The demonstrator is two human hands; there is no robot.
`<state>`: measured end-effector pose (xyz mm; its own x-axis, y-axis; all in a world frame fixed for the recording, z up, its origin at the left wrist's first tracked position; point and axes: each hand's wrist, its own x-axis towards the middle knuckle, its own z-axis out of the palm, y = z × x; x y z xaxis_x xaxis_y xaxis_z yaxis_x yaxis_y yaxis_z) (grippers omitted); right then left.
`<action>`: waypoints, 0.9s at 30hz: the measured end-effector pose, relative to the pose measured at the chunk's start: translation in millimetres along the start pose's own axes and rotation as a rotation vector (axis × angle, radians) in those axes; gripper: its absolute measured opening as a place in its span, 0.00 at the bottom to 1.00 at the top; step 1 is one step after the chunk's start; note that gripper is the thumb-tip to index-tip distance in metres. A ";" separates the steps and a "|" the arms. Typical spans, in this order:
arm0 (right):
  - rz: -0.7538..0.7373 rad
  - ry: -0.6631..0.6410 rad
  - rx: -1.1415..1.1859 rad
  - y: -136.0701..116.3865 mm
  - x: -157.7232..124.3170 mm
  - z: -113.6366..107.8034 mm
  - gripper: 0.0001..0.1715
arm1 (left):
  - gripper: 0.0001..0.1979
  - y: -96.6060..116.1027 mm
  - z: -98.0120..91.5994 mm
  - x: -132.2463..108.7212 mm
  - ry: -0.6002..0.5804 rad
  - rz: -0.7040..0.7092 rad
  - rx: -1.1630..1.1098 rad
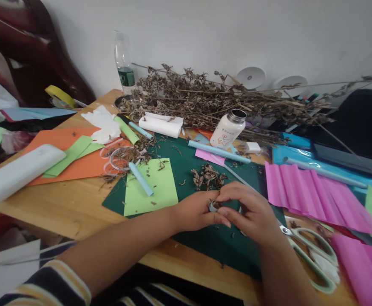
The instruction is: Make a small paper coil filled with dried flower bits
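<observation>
Over a dark green cutting mat (186, 157), my left hand (201, 210) is closed around a small light-blue paper tube (211, 207), with its open end showing. Dried brown leaf bits (217, 204) fill that end. My right hand (249, 210) has thumb and fingertips at the tube's mouth, pinching at the leaf bits. Just beyond both hands lies a small heap of dried leaves (208, 176). To the left, another rolled light-blue paper tube (140, 179) rests on a lime-green sheet (150, 199) sprinkled with crumbs.
Dried branches (188, 93) pile along the wall behind a white thermos bottle (228, 128). Scissors (313, 255) and pink crepe paper (316, 195) lie at right. Orange paper (74, 138), a white oblong device (23, 172) and yellow tape (61, 97) are at left.
</observation>
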<state>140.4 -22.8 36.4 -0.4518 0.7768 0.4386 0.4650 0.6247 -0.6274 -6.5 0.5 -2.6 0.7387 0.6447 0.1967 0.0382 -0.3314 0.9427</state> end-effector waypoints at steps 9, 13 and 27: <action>0.059 -0.024 0.010 -12.3 1.3 0.3 0.06 | 0.10 3.6 0.9 0.0 -0.035 0.007 0.076; 0.248 -0.006 0.114 -14.9 -1.8 2.1 0.06 | 0.09 4.0 1.3 0.7 -0.059 0.046 0.105; 0.042 -0.117 -0.161 -16.2 -6.5 -10.5 0.09 | 0.09 4.0 2.7 1.1 -0.071 0.071 0.084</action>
<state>143.8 -37.1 50.5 -0.5107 0.7938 0.3303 0.5970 0.6039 -0.5281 -3.7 -1.9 0.7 0.7870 0.5686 0.2395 0.0383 -0.4324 0.9009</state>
